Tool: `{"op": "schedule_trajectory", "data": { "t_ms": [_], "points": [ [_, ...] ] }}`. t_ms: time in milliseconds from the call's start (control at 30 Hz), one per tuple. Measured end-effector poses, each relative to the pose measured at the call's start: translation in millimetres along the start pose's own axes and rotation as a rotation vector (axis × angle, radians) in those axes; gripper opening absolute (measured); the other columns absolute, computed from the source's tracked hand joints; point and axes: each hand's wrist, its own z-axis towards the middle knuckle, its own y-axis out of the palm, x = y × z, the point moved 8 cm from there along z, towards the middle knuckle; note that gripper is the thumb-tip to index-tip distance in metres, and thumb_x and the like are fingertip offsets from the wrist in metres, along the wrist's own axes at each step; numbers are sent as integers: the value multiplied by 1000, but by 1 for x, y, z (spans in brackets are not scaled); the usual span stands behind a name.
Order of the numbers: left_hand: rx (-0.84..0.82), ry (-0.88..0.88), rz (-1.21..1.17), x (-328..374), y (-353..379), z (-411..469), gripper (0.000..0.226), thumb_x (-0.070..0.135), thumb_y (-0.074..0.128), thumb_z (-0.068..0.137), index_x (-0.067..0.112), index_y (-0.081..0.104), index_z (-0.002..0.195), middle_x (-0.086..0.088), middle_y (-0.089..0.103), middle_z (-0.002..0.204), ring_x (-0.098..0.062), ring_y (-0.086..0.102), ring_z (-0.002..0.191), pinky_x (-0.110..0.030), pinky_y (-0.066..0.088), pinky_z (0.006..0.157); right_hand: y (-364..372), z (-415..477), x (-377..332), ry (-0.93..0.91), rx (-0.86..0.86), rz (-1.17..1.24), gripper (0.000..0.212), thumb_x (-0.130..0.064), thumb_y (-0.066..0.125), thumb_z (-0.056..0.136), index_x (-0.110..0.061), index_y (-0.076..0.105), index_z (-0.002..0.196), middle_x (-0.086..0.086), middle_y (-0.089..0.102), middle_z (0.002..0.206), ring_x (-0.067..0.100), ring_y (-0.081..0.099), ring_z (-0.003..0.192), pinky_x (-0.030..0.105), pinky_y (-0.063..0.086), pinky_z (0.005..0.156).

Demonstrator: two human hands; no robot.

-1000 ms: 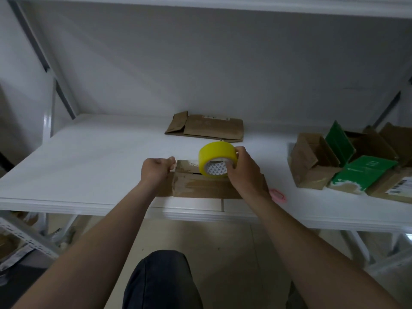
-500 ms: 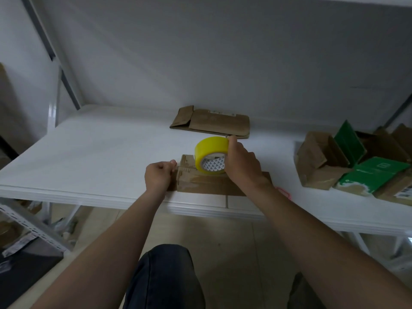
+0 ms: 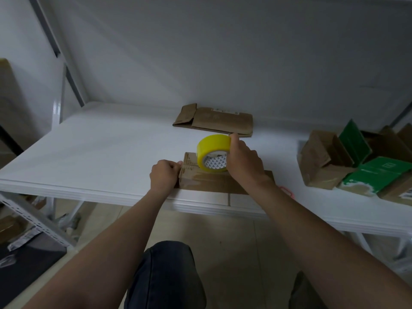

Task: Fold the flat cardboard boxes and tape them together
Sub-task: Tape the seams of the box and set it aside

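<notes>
The folded cardboard box point(image 3: 211, 182) lies at the front edge of the white table point(image 3: 100, 152). The left hand point(image 3: 165, 175), fingers curled, grips its left end, and the right hand point(image 3: 243, 162) clasps the yellow tape roll point(image 3: 213, 150), which stands on edge on the box's top. Behind this box lies a flat cardboard box point(image 3: 218, 119), and well to its right sits a cluster of brown and green boxes point(image 3: 321, 166).

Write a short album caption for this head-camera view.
Right hand holds a yellow tape roll on a folded cardboard box; left hand grips the box's end.
</notes>
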Motion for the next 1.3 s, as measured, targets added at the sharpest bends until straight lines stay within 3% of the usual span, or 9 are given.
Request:
{"op": "schedule_trajectory", "data": {
  "t_ms": [167, 367, 467, 600, 733, 867, 1067, 1167, 1300],
  "points": [
    [-68, 42, 160, 1, 3, 2, 30, 27, 55, 101, 8, 71, 119, -15, 71, 117, -37, 61, 112, -35, 44, 85, -4, -3, 0, 2, 24, 1, 45, -22, 52, 102, -15, 32, 141, 14, 58, 124, 38, 61, 103, 45, 52, 79],
    [-115, 176, -143, 8, -4, 9, 56, 11, 64, 85, 21, 53, 139, -4, 59, 125, -29, 54, 123, -44, 47, 104, -9, -6, 6, -17, 63, 31, 46, -29, 53, 101, -23, 34, 143, 8, 63, 120, 32, 65, 96, 37, 50, 70],
    [-434, 250, -207, 21, 6, 1, 84, 27, 68, 71, 39, 37, 147, 7, 45, 141, -21, 35, 138, -47, 43, 110, -9, -5, 5, -18, 66, 41, 46, -29, 53, 101, -23, 34, 142, 8, 63, 119, 32, 65, 95, 39, 54, 73],
    [-550, 428, 84, 34, 13, 3, 125, 57, 89, 56, 44, 15, 156, 9, 25, 161, -19, 16, 147, -49, 28, 116, -8, -3, 5, -20, 61, 39, 44, -26, 53, 101, -22, 34, 141, 8, 64, 117, 32, 65, 93, 39, 53, 71],
    [-593, 539, 151, 50, 33, 12, 126, 73, 88, 48, 47, 20, 151, 10, 37, 153, -21, 33, 141, -55, 39, 112, -7, -2, 5, -30, 46, 33, 44, -27, 52, 102, -21, 34, 142, 8, 63, 120, 32, 65, 95, 35, 44, 67],
    [-575, 529, -9, 53, 34, 11, 120, 58, 96, 48, 37, 33, 149, 12, 52, 141, -13, 52, 127, -44, 49, 107, -9, -2, 3, -44, 26, 2, 42, -27, 48, 103, -19, 33, 141, 10, 58, 126, 36, 63, 98, 40, 47, 72],
    [-515, 529, -74, 54, 30, 8, 108, 32, 100, 53, 28, 43, 144, 12, 57, 133, -5, 55, 119, -19, 46, 95, -14, -5, -2, -46, 9, 18, 40, -26, 48, 104, -16, 31, 139, 13, 59, 120, 34, 61, 91, 39, 40, 71],
    [-518, 516, -66, 54, 29, 7, 101, 29, 100, 54, 29, 46, 140, 14, 58, 129, 0, 55, 115, -19, 47, 92, -12, -5, -5, -40, -8, 29, 39, -21, 48, 103, -16, 32, 138, 13, 59, 119, 29, 51, 82, 37, 35, 72],
    [-502, 495, -44, 52, 27, 7, 99, 30, 100, 53, 32, 47, 137, 15, 57, 126, -3, 55, 114, -18, 46, 90, -27, -2, 11, -13, 39, 1, 39, -12, 49, 100, -20, 32, 134, 17, 59, 124, 43, 62, 100, 45, 48, 79]
  ]
}}
